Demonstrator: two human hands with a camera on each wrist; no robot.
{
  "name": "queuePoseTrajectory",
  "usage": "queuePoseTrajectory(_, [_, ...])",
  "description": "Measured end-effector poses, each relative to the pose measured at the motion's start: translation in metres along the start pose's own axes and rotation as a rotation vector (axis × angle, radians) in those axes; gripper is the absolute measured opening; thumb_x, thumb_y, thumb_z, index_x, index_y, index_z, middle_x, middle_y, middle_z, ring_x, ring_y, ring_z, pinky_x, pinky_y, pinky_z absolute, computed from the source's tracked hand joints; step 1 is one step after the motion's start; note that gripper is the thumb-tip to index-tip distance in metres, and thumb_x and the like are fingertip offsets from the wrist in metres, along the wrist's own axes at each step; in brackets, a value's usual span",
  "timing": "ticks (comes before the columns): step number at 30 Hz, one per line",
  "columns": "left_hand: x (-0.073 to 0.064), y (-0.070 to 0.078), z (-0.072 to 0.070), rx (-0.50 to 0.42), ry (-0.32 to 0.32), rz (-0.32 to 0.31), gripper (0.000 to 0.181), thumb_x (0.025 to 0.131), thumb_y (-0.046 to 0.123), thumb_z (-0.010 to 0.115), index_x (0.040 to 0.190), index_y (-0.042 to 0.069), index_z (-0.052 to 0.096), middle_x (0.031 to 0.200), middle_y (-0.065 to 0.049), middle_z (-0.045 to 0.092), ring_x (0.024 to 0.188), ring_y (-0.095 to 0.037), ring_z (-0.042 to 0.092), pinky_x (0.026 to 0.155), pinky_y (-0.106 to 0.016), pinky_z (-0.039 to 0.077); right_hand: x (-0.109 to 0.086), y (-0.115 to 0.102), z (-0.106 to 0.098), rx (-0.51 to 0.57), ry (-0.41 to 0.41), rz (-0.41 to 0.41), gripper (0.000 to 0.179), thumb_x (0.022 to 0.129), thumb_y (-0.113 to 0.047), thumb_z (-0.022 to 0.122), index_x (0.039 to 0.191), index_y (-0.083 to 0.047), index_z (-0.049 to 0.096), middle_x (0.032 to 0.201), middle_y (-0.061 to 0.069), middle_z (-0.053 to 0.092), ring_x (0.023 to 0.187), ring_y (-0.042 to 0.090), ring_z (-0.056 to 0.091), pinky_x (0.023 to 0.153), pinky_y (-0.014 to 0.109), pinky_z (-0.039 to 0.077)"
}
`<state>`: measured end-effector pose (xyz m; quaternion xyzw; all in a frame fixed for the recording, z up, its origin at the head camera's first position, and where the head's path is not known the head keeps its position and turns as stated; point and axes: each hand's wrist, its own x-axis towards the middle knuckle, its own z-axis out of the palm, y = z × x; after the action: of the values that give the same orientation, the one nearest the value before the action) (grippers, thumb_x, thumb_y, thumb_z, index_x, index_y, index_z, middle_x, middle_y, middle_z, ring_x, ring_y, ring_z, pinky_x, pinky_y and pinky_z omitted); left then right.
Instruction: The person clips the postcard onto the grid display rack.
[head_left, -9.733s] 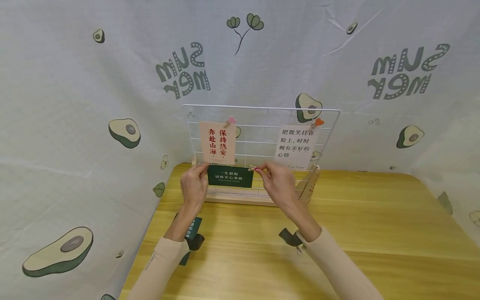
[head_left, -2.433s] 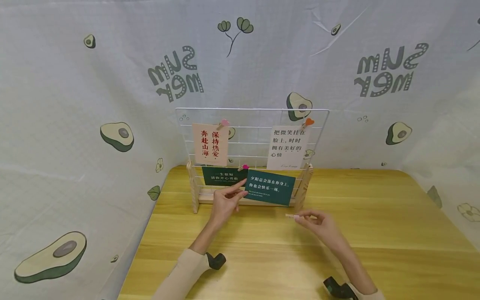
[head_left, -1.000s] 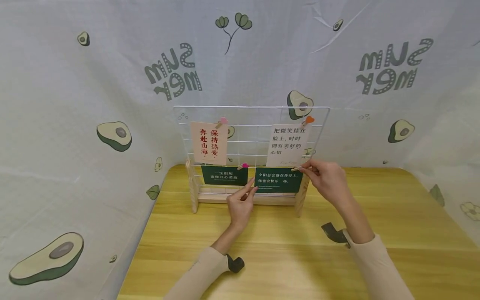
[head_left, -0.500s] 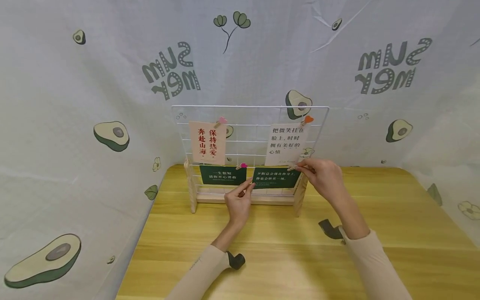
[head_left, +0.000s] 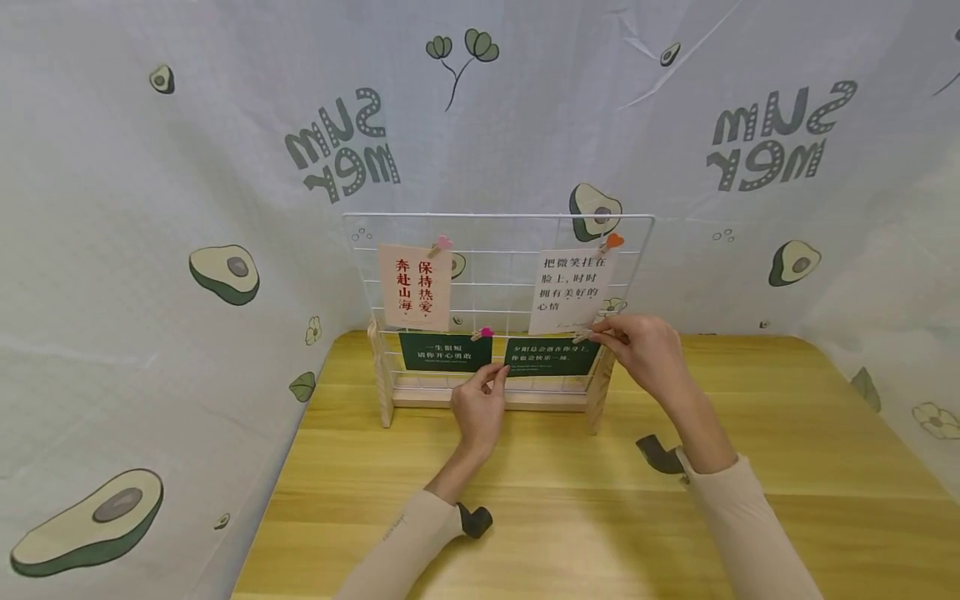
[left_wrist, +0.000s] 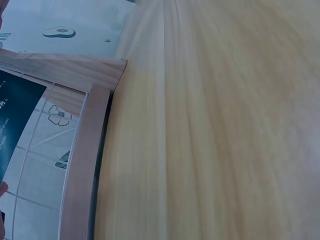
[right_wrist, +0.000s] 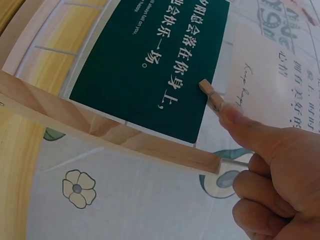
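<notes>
My left hand [head_left: 478,410] pinches the lower left corner of a dark green card [head_left: 551,360], which lies against the right lower part of a white wire grid rack [head_left: 491,215]. Between the thumb and fingers of my right hand [head_left: 647,352] is a small wooden clothespin [right_wrist: 212,96], its tip over the card's top edge near the right corner. The right wrist view shows this card [right_wrist: 135,85] flat along the wires. The left wrist view has only a fingertip [left_wrist: 3,188] at its left edge. Beside it, another green card [head_left: 442,352] hangs by a clothespin with a magenta heart [head_left: 487,332].
Above hang a pink card [head_left: 417,287] with a pink-heart clothespin [head_left: 443,244] and a white card [head_left: 570,292] with an orange-heart clothespin [head_left: 614,241]. Wooden feet [head_left: 380,375] hold the rack on the wooden table [head_left: 720,433]. An avocado-print cloth [head_left: 495,150] surrounds the table.
Since 2.4 s ago the right-hand green card has risen against the grid, and the right hand has brought its clothespin up to the card's top edge. Over the last half second, hardly anything moved.
</notes>
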<state>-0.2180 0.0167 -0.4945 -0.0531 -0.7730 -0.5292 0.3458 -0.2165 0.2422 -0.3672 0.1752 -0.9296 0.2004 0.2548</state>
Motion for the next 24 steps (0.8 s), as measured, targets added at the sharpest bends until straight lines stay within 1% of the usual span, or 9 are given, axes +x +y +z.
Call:
queuePoseTrajectory(3, [-0.001, 0.003, 0.001, 0.092, 0.024, 0.037, 0.009, 0.091, 0.015, 0.079, 0.091, 0.007, 0.083, 0.073, -0.006, 0.079, 0.041, -0.001, 0.042, 0.047, -0.016, 0.029, 0.000, 0.001, 0.001, -0.008, 0.003, 0.002, 0.008, 0.088, -0.009, 0.081, 0.095, -0.006, 0.082, 0.077, 0.011, 0.077, 0.057, 0.015, 0.059, 0.049, 0.024, 0.034])
queuePoseTrajectory(5, [0.000, 0.004, 0.001, 0.161, 0.036, 0.068, 0.008, 0.091, 0.016, 0.080, 0.090, 0.008, 0.084, 0.074, -0.004, 0.079, 0.043, -0.005, 0.051, 0.047, -0.016, 0.034, -0.001, 0.001, 0.001, -0.013, 0.016, 0.000, 0.009, 0.087, -0.010, 0.081, 0.096, -0.007, 0.082, 0.075, 0.009, 0.076, 0.057, 0.014, 0.057, 0.050, 0.024, 0.034])
queuePoseTrajectory(7, [0.000, 0.006, 0.000, 0.217, 0.041, 0.094, 0.007, 0.090, 0.016, 0.081, 0.090, 0.009, 0.084, 0.077, -0.003, 0.080, 0.046, -0.008, 0.058, 0.046, -0.017, 0.038, -0.002, 0.001, 0.003, -0.015, 0.033, 0.003, 0.010, 0.086, -0.011, 0.082, 0.096, -0.008, 0.082, 0.073, 0.007, 0.075, 0.057, 0.013, 0.056, 0.050, 0.024, 0.033])
queuePoseTrajectory(10, [0.003, 0.008, -0.002, 0.271, 0.047, 0.127, 0.005, 0.090, 0.014, 0.081, 0.089, 0.010, 0.084, 0.083, -0.002, 0.081, 0.051, -0.010, 0.064, 0.046, -0.018, 0.042, -0.004, 0.000, 0.005, -0.024, 0.059, 0.005, 0.011, 0.085, -0.011, 0.083, 0.096, -0.010, 0.082, 0.070, 0.004, 0.072, 0.057, 0.012, 0.054, 0.050, 0.024, 0.031])
queuePoseTrajectory(14, [0.006, 0.008, -0.005, 0.292, 0.051, 0.154, 0.005, 0.090, 0.013, 0.081, 0.091, 0.009, 0.083, 0.085, -0.001, 0.080, 0.052, -0.011, 0.066, 0.046, -0.016, 0.042, -0.005, -0.002, 0.007, -0.035, 0.074, 0.017, 0.012, 0.086, -0.013, 0.084, 0.097, -0.009, 0.081, 0.064, 0.002, 0.064, 0.056, 0.012, 0.046, 0.050, 0.024, 0.026])
queuePoseTrajectory(18, [0.006, 0.010, -0.011, 0.267, 0.019, 0.169, 0.007, 0.091, 0.013, 0.079, 0.095, 0.009, 0.083, 0.087, -0.002, 0.080, 0.053, -0.010, 0.064, 0.047, -0.013, 0.039, -0.008, -0.004, 0.006, -0.036, 0.078, 0.033, 0.017, 0.086, -0.015, 0.085, 0.100, -0.007, 0.079, 0.062, 0.001, 0.055, 0.056, 0.011, 0.039, 0.051, 0.024, 0.024])
queuePoseTrajectory(21, [0.005, 0.014, -0.021, 0.219, -0.032, 0.159, 0.009, 0.091, 0.012, 0.079, 0.098, 0.007, 0.082, 0.089, -0.002, 0.080, 0.051, -0.011, 0.060, 0.047, -0.013, 0.035, -0.013, -0.004, 0.006, -0.038, 0.093, 0.040, 0.019, 0.085, -0.016, 0.086, 0.099, -0.007, 0.077, 0.059, -0.001, 0.047, 0.055, 0.008, 0.034, 0.053, 0.025, 0.023])
queuePoseTrajectory(24, [0.003, 0.017, -0.037, 0.190, -0.116, 0.145, 0.013, 0.091, 0.014, 0.079, 0.101, 0.006, 0.081, 0.091, -0.003, 0.079, 0.051, -0.010, 0.057, 0.048, -0.013, 0.035, -0.024, -0.002, 0.004, -0.029, 0.105, 0.040, 0.018, 0.084, -0.015, 0.086, 0.097, -0.007, 0.076, 0.058, -0.003, 0.039, 0.054, 0.005, 0.028, 0.054, 0.025, 0.022])
